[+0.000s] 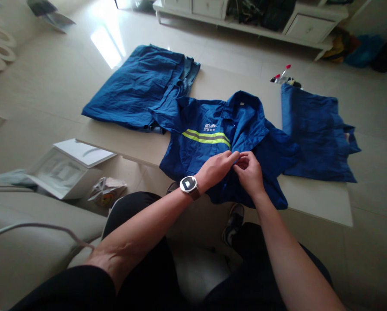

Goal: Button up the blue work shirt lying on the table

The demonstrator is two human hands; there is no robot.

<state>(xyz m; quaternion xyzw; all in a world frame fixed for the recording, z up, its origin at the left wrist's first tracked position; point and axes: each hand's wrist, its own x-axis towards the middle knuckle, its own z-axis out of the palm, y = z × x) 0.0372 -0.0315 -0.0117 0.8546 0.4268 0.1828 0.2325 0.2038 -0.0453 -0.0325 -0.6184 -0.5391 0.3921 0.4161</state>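
Note:
A blue work shirt (209, 129) with a yellow-green reflective stripe and a white chest logo lies spread on a low beige table (316, 198), collar pointing away from me. My left hand (217, 168), with a wristwatch on its wrist, pinches the shirt's front edge near the middle. My right hand (250, 170) meets it from the right, fingers curled and pinching the same front edge. Both hands are closed on the fabric, fingertips touching.
A folded blue garment (138, 86) lies at the table's far left and another blue garment (316, 129) at the right. Small items (284, 77) sit at the far edge. A white box (67, 168) stands on the floor left; a white cabinet (245, 17) lines the far wall.

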